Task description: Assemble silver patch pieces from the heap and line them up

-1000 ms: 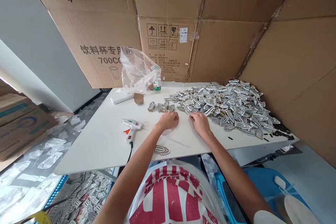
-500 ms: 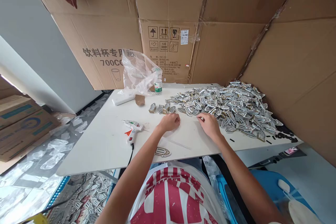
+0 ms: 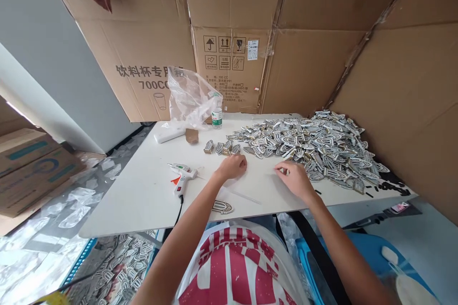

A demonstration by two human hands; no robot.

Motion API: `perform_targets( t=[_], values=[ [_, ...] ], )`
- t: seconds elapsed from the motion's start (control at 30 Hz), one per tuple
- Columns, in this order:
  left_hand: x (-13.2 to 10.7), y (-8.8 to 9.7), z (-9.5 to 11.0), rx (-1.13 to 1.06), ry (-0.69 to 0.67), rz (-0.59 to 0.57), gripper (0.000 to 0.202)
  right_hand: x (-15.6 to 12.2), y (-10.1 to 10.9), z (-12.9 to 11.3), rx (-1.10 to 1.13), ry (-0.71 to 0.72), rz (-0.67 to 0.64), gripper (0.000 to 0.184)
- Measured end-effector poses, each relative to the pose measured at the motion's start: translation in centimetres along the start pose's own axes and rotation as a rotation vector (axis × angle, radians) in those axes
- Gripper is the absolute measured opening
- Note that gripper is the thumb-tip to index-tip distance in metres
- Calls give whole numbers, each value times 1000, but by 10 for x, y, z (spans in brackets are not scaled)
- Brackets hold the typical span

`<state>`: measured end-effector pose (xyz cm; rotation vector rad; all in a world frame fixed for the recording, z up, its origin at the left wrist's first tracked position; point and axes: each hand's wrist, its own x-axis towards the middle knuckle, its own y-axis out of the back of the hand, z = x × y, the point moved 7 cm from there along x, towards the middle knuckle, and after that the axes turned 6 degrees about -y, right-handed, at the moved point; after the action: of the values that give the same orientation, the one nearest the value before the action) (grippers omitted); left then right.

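Observation:
My left hand (image 3: 232, 166) rests on the white table (image 3: 143, 195) with its fingers curled under; whatever they hold is hidden. My right hand (image 3: 294, 177) lies to its right, fingers pinched together near the edge of a big pile of silver and gold arch-shaped pieces (image 3: 311, 145). Whether the pinch holds anything I cannot make out. A short row of small folded pieces (image 3: 222, 147) stands just beyond my left hand. One flat arch-shaped piece (image 3: 222, 207) lies by the table's near edge. A hot glue gun (image 3: 182, 174) lies left of my left hand.
A crumpled clear plastic bag (image 3: 189, 97), a small bottle (image 3: 216, 117) and a white bar (image 3: 169, 134) sit at the table's back. Cardboard walls (image 3: 229, 33) enclose back and right. More arch pieces fill a crate (image 3: 110, 267) below left. A blue stool (image 3: 361, 252) stands at right.
My right hand has drawn away from my left, moving right and toward me along the pile's edge. My left hand has stayed in place.

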<state>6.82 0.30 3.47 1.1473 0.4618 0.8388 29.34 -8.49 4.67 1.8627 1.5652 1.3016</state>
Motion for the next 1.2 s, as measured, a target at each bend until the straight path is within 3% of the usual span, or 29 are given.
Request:
perform_targets(
  t=[0.1, 0.2, 0.33, 0.43, 0.5, 0.57, 0.67, 0.77, 0.8, 0.87, 0.93, 1.0, 1.1, 1.2],
  values=[
    [1, -1, -1, 2, -6, 21, 18, -19, -18, -23, -45, 136, -188, 27],
    [1, -1, -1, -4, -20, 33, 18, -12, -18, -10, -172, 68, -104, 30],
    [0, -2, -3, -15, -15, 15, 17, 5, 3, 11, -201, -32, 37, 28],
    [0, -3, -3, -6, -19, 14, 16, -7, 5, -11, -110, 69, -25, 25],
    [0, -3, -3, 7, -18, 22, 16, -23, -7, -32, -98, 167, -153, 27],
    [1, -2, -2, 11, -21, 30, 16, -31, -15, -36, -144, 188, -203, 29],
    [0, -2, -2, 1, -19, 23, 16, -18, -10, -3, -171, 40, -122, 30],
    [-1, -1, -2, -17, -7, 6, 17, -4, 17, 32, -144, -85, 22, 25],
    [-2, -2, -2, -23, -2, -2, 18, -4, 24, 34, -115, -78, 32, 24],
    [-2, -2, -2, -25, 1, -7, 19, -13, 28, 25, -68, -4, -75, 22],
    [-1, -3, -2, -14, 1, 5, 19, -30, 21, 8, -29, 67, -257, 22],
    [0, -3, -2, -4, -3, 17, 19, -41, 13, -1, -55, 87, -317, 28],
    [-1, -3, 0, 1, -14, 21, 18, -31, 4, 15, -165, 20, -232, 30],
    [-2, -3, 0, 6, -13, 14, 17, -4, 10, 43, -226, -69, -69, 26]
  ],
)
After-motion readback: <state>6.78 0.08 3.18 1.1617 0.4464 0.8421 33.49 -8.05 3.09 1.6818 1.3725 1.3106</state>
